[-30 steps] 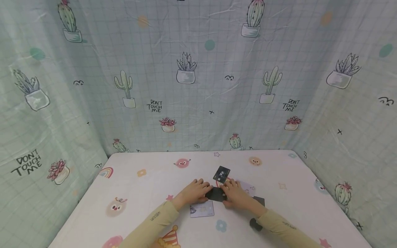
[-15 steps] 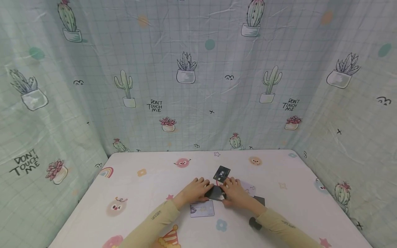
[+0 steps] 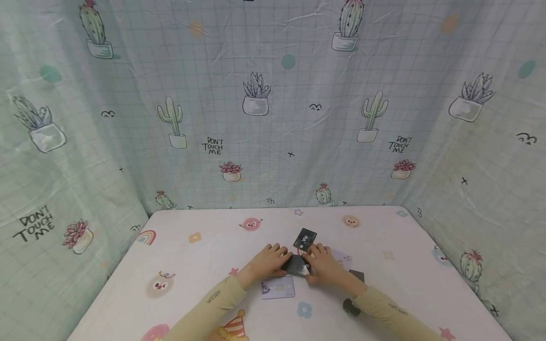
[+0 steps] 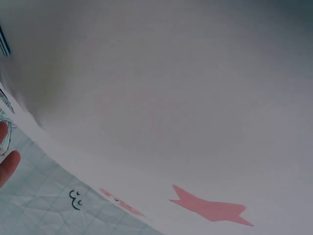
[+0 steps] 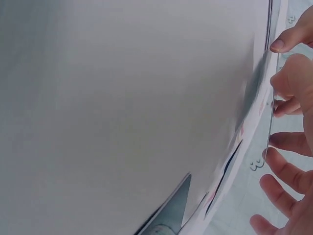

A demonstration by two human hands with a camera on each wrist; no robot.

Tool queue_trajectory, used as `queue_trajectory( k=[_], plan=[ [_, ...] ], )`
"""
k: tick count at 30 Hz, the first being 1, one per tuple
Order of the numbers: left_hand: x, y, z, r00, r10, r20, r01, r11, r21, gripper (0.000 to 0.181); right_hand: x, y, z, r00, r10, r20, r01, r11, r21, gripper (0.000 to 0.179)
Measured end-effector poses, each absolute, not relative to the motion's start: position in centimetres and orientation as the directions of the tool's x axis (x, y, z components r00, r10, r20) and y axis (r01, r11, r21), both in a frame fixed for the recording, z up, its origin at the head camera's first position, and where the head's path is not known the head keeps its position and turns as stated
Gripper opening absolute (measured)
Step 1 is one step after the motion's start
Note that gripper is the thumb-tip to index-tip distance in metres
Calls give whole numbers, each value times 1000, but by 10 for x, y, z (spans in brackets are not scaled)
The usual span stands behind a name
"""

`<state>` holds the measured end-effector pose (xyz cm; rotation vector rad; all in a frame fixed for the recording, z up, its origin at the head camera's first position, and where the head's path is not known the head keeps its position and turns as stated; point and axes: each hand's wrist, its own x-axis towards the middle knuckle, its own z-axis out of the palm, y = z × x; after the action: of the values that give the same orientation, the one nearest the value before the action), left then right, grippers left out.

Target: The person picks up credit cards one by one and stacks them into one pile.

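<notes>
A dark, flat card (image 3: pixel 296 265) is stretched between both hands just above the table, its face catching a pale sheen in the head view. My left hand (image 3: pixel 268 261) pinches its left end, and my right hand (image 3: pixel 326 266) pinches the right end. Seen from the right wrist, the card (image 5: pixel 272 117) is a thin line edge-on, with thumbs on the near side and fingertips on the far side. Below the left hand lies a lilac card (image 3: pixel 278 287). A black card marked "Vip" (image 3: pixel 305 239) lies beyond the right fingers. Only two fingertips (image 4: pixel 9 166) show in the left wrist view.
Another lilac card (image 3: pixel 342 258) lies partly hidden behind the right hand. By the right wrist is a dark flat piece (image 3: pixel 357 274), and a dark rounded thing (image 3: pixel 351 307) sits beside the cuff. A patterned curtain (image 3: pixel 273 142) rises behind the white printed table (image 3: pixel 192 265).
The held card has tilted a little, and its face has gone from plain dark to shiny. Both hands keep nearly the same place, with the right fingers shifted slightly.
</notes>
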<state>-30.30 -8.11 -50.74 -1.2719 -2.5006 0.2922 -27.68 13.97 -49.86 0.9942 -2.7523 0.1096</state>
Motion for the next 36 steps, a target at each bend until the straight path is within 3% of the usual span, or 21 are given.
queue_trajectory(
  k=[11,36],
  plan=[
    [-296,-85,-503,-521,814,255,738,580,-345,55,-273,140,-496,-746,-626,227,-648,761,-34,61],
    [-271,-95,-489,-546,801,246,734,599,-321,53,-258,140,-485,-737,-640,216,-673,725,-147,58]
  ],
)
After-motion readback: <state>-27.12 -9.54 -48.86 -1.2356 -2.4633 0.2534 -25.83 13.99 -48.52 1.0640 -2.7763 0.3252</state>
